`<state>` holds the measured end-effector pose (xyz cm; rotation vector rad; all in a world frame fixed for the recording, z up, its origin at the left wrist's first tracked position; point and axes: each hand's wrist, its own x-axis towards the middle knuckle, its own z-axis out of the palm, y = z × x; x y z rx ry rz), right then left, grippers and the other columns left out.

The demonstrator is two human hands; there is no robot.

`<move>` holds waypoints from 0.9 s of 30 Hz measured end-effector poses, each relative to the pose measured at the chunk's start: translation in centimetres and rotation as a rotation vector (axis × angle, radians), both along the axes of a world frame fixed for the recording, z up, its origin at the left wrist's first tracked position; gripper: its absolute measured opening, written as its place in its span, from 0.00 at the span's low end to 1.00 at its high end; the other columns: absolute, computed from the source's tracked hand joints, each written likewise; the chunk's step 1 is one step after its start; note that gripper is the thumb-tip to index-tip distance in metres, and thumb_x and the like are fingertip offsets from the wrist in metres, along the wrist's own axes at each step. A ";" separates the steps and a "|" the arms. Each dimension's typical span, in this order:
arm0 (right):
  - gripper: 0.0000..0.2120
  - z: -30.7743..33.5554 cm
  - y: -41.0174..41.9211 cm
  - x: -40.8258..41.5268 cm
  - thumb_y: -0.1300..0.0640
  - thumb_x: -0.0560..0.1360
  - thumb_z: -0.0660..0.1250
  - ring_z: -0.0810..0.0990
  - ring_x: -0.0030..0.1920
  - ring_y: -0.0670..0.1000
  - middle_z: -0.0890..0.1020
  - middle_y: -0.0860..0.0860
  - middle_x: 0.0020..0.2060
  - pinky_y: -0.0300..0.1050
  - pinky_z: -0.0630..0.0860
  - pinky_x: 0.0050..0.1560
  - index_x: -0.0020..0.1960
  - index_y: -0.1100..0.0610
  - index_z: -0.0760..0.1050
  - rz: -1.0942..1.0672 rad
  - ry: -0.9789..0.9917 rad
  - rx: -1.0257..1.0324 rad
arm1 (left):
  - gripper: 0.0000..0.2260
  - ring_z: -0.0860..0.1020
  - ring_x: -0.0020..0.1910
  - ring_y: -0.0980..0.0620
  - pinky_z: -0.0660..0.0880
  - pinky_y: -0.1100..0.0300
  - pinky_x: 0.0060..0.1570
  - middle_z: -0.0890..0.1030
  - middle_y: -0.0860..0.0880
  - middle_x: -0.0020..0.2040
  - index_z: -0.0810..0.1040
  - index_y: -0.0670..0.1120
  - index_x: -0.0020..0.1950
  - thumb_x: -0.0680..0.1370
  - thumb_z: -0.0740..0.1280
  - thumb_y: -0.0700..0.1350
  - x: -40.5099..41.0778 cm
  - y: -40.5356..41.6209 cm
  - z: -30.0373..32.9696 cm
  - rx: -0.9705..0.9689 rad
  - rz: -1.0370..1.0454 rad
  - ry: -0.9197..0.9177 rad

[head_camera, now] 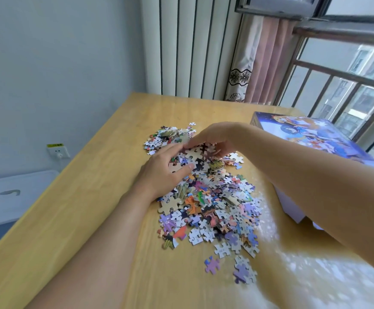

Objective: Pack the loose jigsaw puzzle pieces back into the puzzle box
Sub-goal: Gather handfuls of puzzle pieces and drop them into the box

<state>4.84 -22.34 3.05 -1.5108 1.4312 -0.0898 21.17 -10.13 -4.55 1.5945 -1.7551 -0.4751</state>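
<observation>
I am gathering a handful. My left hand (166, 168) and right hand (215, 139) cup together, fingers curled around a clump of jigsaw puzzle pieces (212, 197) heaped mid-counter (70, 219). The puzzle box (310, 134) sits at two o'clock, seemingly closed. Next, I judge, lift the clump over to it without spilling.

A light wooden table (74, 219) fills the lower part of the view, its top glossy near the window. On the pale wall to the left sits a white wall socket (58, 150) with a yellow label above it, and below it a white storage bin (10, 197) with a grey handle. Behind the table stand a white ribbed radiator (188, 45), a pinkish curtain (268, 63) with a floral-trimmed edge, and a window railing (337, 74).
</observation>
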 end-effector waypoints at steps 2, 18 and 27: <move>0.34 0.3 0.6 0.1 0.51 0.59 0.85 0.80 0.50 0.55 0.82 0.55 0.57 0.46 0.80 0.45 0.61 0.59 0.79 0.001 -0.018 -0.010 | 0.33 0.64 0.75 0.57 0.65 0.50 0.72 0.64 0.59 0.77 0.63 0.64 0.76 0.72 0.67 0.68 0.1 0.0 -0.1 -0.010 -0.013 0.039; 0.13 2.1 4.6 -2.3 0.65 0.73 0.74 0.86 0.47 0.59 0.82 0.64 0.56 0.53 0.84 0.46 0.56 0.66 0.79 -0.060 -0.194 -0.117 | 0.38 0.65 0.75 0.56 0.67 0.47 0.72 0.67 0.57 0.76 0.63 0.64 0.75 0.67 0.68 0.73 0.2 -0.1 -0.5 -0.068 -0.037 0.071; 0.08 0.6 7.0 -5.3 0.62 0.74 0.74 0.85 0.51 0.57 0.84 0.60 0.52 0.54 0.83 0.50 0.51 0.61 0.78 -0.325 -0.434 -0.105 | 0.31 0.70 0.69 0.57 0.69 0.57 0.66 0.72 0.56 0.72 0.70 0.59 0.72 0.71 0.70 0.66 0.1 0.3 -0.5 -0.154 -0.065 0.041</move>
